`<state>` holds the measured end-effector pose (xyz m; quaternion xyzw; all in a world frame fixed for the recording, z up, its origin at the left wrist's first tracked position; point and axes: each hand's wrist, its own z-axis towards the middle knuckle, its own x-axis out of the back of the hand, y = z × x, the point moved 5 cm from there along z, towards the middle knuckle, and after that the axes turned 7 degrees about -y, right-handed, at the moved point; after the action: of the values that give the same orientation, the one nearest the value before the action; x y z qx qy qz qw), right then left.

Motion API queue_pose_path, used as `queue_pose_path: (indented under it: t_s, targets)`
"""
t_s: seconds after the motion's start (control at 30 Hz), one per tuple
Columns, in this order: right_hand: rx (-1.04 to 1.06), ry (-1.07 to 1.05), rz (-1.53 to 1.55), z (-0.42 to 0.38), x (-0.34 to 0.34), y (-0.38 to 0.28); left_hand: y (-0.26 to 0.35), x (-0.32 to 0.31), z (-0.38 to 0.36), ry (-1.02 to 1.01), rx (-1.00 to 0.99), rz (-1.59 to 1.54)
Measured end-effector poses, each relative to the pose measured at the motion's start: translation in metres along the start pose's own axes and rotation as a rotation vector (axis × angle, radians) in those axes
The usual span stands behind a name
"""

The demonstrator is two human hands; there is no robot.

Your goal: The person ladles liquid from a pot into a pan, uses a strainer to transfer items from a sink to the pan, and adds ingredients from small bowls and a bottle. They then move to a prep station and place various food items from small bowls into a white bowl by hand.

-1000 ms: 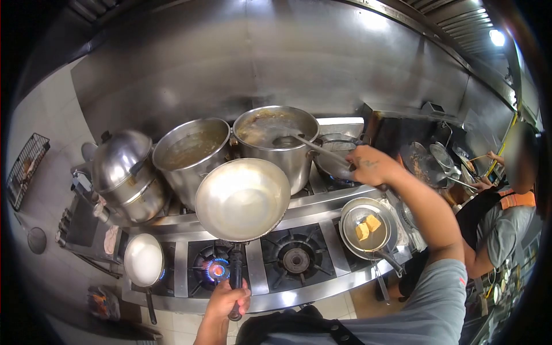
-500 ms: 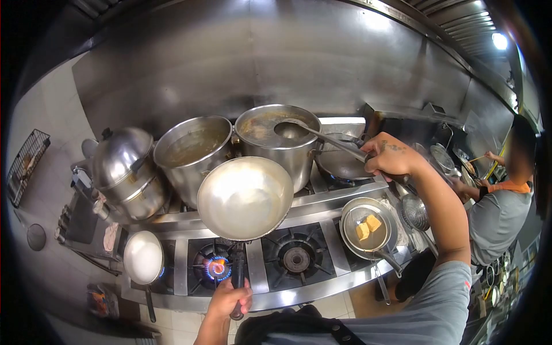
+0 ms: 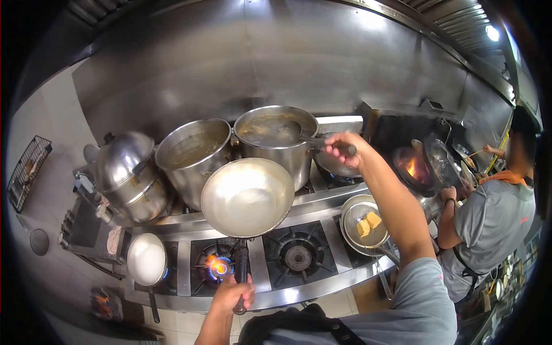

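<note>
My left hand (image 3: 233, 294) grips the dark handle of a wide pale pan (image 3: 248, 198), raised above the stove between the lit burner and the stock pots. In my right hand (image 3: 348, 150) is the dark handle of a ladle (image 3: 313, 140); its bowl dips into the cloudy broth of the right stock pot (image 3: 282, 150). A second stock pot (image 3: 192, 172) with clear liquid stands to its left. Blue and orange flame rises from the burner (image 3: 218, 266) just in front of the raised pan.
At left are a domed steamer pot (image 3: 129, 178) and a white pan (image 3: 146, 260). A strainer with yellow pieces (image 3: 368, 224) rests over a pan at right. A co-worker (image 3: 494, 218) stands at far right beside a flaming wok (image 3: 415, 168).
My right hand has moved left with the ladle, whose bowl has sunk into the broth. The co-worker has come closer, and flames now show in the wok there.
</note>
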<state>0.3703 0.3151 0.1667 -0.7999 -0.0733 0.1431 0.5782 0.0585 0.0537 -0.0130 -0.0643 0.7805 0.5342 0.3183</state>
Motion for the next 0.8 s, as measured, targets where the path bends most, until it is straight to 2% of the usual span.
queue_pose_path:
  t_s: [0.07,0.1,0.2,0.33,0.57,0.67,0.8]
  targets:
    - [0.012,-0.111,0.49,0.008,0.001,-0.005,-0.001,0.0,0.002,-0.002,0.003,-0.017]
    - [0.019,-0.219,0.578,0.007,-0.006,-0.011,-0.001,0.0,0.004,-0.001,0.007,-0.012]
    - [0.051,-0.288,0.688,0.009,-0.015,-0.026,0.004,-0.004,0.009,-0.009,0.01,0.006]
    - [0.116,-0.191,0.708,0.003,-0.02,-0.035,0.003,-0.002,0.02,-0.017,0.017,0.076]
    - [0.123,-0.252,0.757,-0.011,-0.032,-0.036,0.006,0.0,0.042,-0.056,0.034,0.065]
    - [0.156,-0.18,0.796,-0.022,-0.037,-0.033,0.004,0.008,0.051,-0.071,0.026,0.08]
    - [0.151,-0.247,0.742,-0.048,-0.059,-0.028,0.007,0.01,0.053,-0.092,0.048,0.07]
